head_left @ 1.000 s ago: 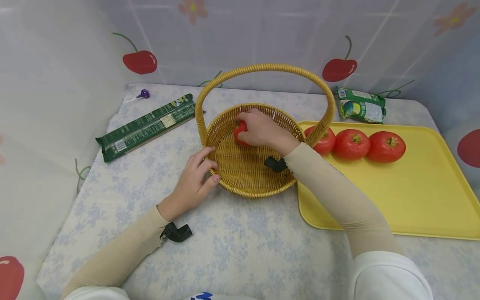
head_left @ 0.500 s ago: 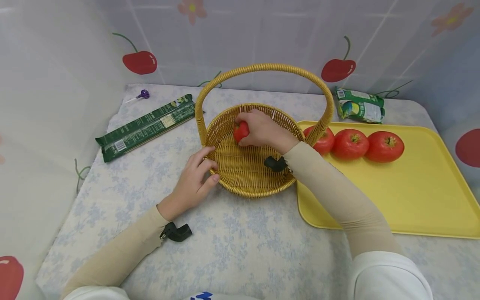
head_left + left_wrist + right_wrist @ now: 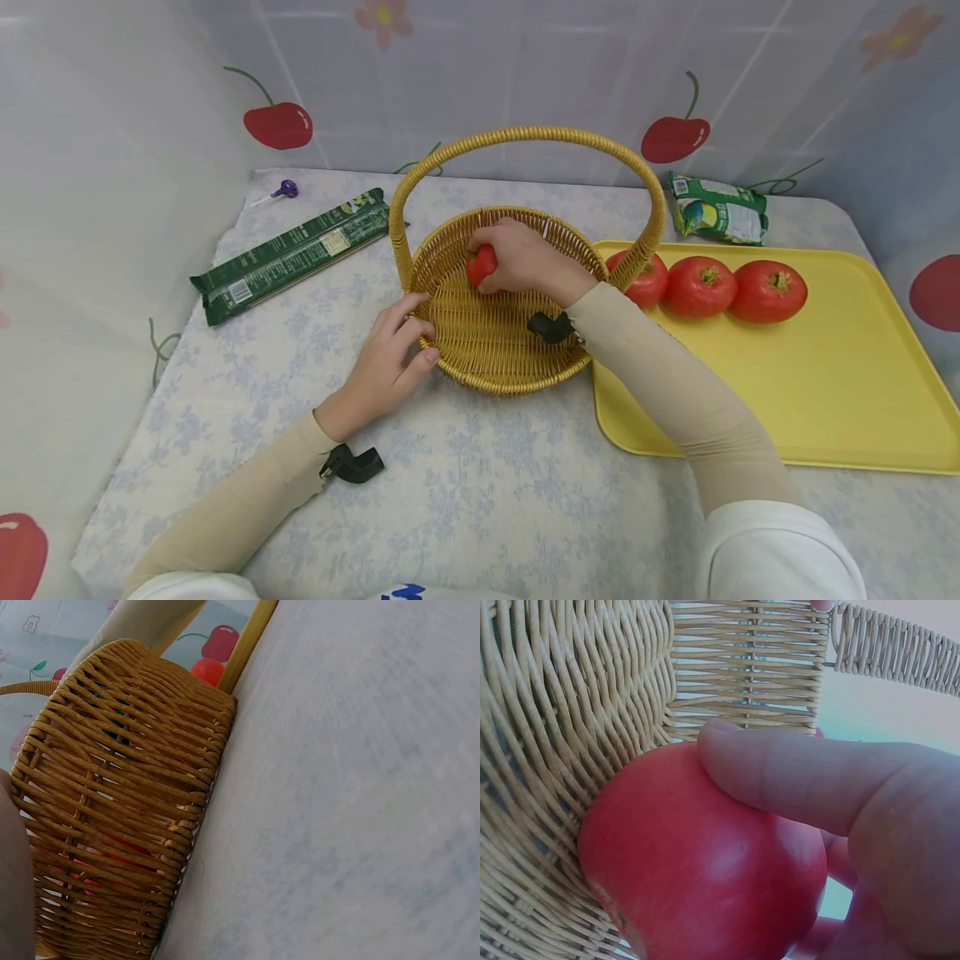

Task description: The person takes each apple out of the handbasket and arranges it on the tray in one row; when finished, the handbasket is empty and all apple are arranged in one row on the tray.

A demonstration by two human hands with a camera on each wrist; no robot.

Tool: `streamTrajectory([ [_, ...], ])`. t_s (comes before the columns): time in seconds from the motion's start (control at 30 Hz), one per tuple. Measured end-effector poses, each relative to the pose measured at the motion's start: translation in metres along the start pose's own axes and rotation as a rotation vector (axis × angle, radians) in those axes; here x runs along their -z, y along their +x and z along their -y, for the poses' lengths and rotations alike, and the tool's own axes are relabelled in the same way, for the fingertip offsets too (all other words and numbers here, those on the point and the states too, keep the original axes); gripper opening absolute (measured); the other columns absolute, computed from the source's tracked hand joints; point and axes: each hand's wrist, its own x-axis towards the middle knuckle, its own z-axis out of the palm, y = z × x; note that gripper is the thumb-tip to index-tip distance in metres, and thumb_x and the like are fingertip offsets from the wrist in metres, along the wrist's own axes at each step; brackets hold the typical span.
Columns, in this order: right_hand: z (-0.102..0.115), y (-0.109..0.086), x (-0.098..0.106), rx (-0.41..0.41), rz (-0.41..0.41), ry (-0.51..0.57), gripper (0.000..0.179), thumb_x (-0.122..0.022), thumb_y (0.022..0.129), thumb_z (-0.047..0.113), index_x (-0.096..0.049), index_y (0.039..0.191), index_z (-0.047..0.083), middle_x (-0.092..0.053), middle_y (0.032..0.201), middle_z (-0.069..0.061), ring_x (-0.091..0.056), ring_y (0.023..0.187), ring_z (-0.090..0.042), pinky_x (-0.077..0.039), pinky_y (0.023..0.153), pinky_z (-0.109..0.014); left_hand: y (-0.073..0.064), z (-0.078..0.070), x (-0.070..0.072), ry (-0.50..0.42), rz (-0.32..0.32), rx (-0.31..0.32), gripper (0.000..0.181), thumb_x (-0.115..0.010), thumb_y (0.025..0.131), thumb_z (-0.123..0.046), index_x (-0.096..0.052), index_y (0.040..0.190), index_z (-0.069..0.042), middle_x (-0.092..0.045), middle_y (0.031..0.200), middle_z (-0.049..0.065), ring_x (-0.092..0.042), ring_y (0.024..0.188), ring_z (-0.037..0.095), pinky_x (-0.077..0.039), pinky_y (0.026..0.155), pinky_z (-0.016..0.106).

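Note:
A wicker basket (image 3: 487, 354) with a tall arched handle stands in the middle of the table. My right hand (image 3: 517, 260) reaches inside and grips a red apple (image 3: 481, 265) near the basket's far left wall. In the right wrist view the thumb lies across the apple (image 3: 705, 855), with fingers behind it and woven wall close beside it. My left hand (image 3: 386, 358) holds the basket's near left rim, fingertips over the edge and thumb outside. The left wrist view shows the basket's outer side (image 3: 120, 795), with only a strip of that hand at the left edge.
Right of the basket, a yellow tray (image 3: 847, 383) carries a row of three red apples (image 3: 701, 286), one partly behind the handle. A green snack packet (image 3: 720, 210) sits behind it. At left lie a long green packet (image 3: 292, 254) and a purple lollipop (image 3: 287, 189).
The apple has shifted slightly within my right hand's grip, inside the basket. My left hand stays on the rim, and the basket has not visibly moved.

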Motion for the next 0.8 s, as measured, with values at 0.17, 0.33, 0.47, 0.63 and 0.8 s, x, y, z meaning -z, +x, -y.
streamTrajectory([
  [0.17,0.0004,0.0,0.0007,0.009,0.004,-0.003,0.048,-0.082,0.083,0.015,-0.066,0.129,0.01,-0.058,0.131,-0.016,-0.05,0.12,-0.03,-0.054,0.091,-0.042,0.0006,0.0002,0.0005,0.0,0.0,-0.002,0.065,-0.028,0.105,-0.065,-0.06,0.102,-0.008,-0.05,0.145,0.027,-0.05,0.131,0.048,-0.041,0.104,0.066],
  [0.33,0.0006,-0.0006,0.0007,0.021,0.001,-0.008,0.048,-0.082,0.083,0.014,-0.067,0.128,0.009,-0.06,0.13,-0.016,-0.05,0.119,-0.029,-0.054,0.091,-0.042,0.0008,0.001,0.0002,0.004,-0.004,-0.004,0.066,-0.028,0.105,-0.065,-0.061,0.101,-0.008,-0.051,0.145,0.027,-0.05,0.131,0.048,-0.041,0.104,0.066],
  [0.47,0.0003,-0.0008,0.0004,0.013,-0.006,-0.01,0.048,-0.084,0.082,0.016,-0.067,0.127,0.009,-0.06,0.129,-0.016,-0.052,0.119,-0.029,-0.053,0.092,-0.042,0.0006,0.0013,-0.0002,0.004,-0.004,-0.004,0.066,-0.028,0.105,-0.065,-0.061,0.101,-0.008,-0.051,0.146,0.027,-0.05,0.131,0.048,-0.041,0.104,0.066],
  [0.63,-0.0003,0.0002,0.0007,-0.004,-0.009,-0.005,0.048,-0.084,0.082,0.018,-0.067,0.126,0.01,-0.062,0.128,-0.015,-0.053,0.119,-0.029,-0.053,0.093,-0.043,0.0001,0.0019,-0.0007,0.005,-0.007,-0.007,0.066,-0.028,0.105,-0.065,-0.061,0.101,-0.007,-0.051,0.145,0.028,-0.05,0.13,0.048,-0.041,0.104,0.067],
  [0.8,-0.0012,0.0017,0.0008,-0.01,-0.003,-0.002,0.051,-0.084,0.082,0.019,-0.066,0.129,0.01,-0.063,0.128,-0.015,-0.053,0.121,-0.03,-0.054,0.092,-0.042,-0.0001,0.0011,-0.0003,0.004,-0.004,-0.004,0.067,-0.027,0.105,-0.066,-0.061,0.101,-0.008,-0.051,0.145,0.028,-0.05,0.13,0.049,-0.041,0.103,0.067],
])
